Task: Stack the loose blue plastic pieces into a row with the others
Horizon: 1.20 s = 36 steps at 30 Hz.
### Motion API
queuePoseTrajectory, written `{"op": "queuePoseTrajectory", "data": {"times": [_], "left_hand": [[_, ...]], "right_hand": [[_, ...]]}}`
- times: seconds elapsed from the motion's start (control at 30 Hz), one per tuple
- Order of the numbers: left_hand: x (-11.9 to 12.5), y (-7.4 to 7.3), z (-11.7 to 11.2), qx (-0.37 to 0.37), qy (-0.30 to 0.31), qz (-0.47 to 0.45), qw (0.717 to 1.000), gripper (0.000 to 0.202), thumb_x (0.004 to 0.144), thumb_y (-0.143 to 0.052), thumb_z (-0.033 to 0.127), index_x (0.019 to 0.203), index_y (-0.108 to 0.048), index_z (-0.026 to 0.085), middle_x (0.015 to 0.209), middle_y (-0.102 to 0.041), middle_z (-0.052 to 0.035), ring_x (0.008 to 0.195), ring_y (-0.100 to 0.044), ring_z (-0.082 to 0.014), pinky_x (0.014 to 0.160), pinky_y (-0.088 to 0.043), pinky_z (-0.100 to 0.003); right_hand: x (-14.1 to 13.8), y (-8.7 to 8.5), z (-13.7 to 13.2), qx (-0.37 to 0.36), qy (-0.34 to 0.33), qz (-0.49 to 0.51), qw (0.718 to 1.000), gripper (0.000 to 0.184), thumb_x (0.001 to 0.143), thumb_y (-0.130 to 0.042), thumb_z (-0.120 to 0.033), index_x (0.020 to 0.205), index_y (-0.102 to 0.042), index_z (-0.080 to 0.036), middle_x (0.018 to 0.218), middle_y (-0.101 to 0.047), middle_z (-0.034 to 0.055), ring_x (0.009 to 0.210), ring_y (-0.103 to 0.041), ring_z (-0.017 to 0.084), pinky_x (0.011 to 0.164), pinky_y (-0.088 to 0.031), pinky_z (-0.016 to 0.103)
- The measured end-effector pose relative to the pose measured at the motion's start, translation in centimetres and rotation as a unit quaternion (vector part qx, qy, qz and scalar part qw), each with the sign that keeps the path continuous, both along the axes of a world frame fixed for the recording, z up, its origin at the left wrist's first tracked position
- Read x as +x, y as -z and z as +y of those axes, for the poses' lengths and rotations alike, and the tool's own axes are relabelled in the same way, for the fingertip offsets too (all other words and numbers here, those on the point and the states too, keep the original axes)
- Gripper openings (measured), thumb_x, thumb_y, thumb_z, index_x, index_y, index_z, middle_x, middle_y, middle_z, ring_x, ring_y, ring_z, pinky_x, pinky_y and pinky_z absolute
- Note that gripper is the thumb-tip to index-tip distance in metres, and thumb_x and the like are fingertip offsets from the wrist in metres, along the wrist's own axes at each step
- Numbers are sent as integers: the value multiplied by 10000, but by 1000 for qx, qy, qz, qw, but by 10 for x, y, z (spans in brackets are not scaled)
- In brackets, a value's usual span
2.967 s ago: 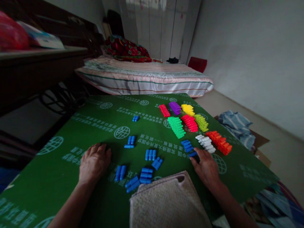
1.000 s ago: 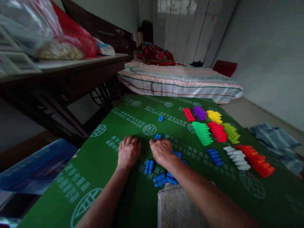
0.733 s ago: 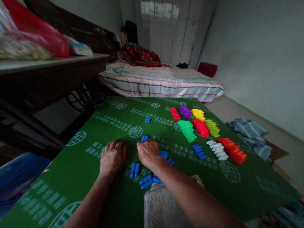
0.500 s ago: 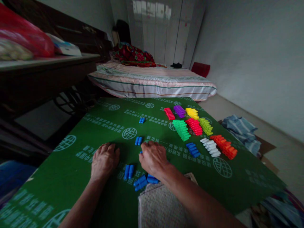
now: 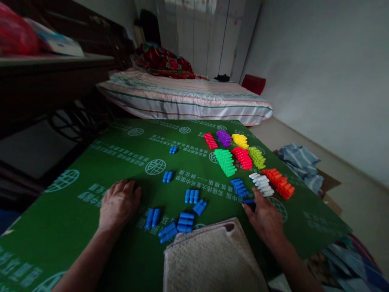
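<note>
Blue peg [image 5: 248,201] pinched by the right hand [image 5: 265,214], near a blue row [image 5: 239,188] — left hand [image 5: 118,204] palm-down on the tabletop [image 5: 121,251], grip unclear.

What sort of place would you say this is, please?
Most likely a bedroom in a home: a bed stands beyond the green table, a red flowered blanket lies heaped on it, and what looks like a wardrobe stands behind.

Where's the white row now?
Head view, right of centre: the white row lies on the green board between the blue row and orange row, beside the right hand.
</note>
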<state>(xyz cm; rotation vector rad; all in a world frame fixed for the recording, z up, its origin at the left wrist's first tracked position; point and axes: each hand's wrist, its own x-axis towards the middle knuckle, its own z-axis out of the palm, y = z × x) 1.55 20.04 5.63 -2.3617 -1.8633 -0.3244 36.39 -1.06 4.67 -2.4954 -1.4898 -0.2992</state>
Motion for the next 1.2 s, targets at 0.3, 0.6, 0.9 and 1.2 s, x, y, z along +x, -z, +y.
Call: {"op": "queuePoseTrajectory", "data": {"times": [0.3,0.6,0.9,1.2], "left_hand": [[-1,-1,0,4,1,8,1000,525,890,-283,392,1157,-592,62,1256,-573,-193,1207,-486,-340,1044,-403,-463],[1,-1,-1,0,-4,2,1000,511,894,-285,385,1166,-582,71,1263,-569,-193,1223,-475,-339,1044,-402,-470],[0,0,-1,-9,-5,-5,1000,533,888,-276,395,1182,-577,67,1285,-552,-192,1233,-467,-344,1045,-396,-471],[-1,3,-2,6,-3,-11,1000,499,888,-291,396,1168,-585,106,1267,-567,-176,1213,-489,-325,1018,-421,-468]], "right_hand": [[0,4,9,30,-21,-13,999,490,895,-497,-339,1306,-486,-72,1033,-698,159,881,-642,253,772,-493,352],[0,6,10,35,-36,-26,998,467,919,-451,-348,1283,-495,-58,971,-698,160,850,-628,257,768,-482,357],[-1,7,9,27,-32,-32,999,458,923,-450,-356,1283,-491,-77,972,-691,146,873,-624,256,767,-479,350],[1,12,2,45,-44,-38,997,489,921,-428,-400,1301,-474,-95,984,-690,144,890,-627,268,779,-487,375]]}}
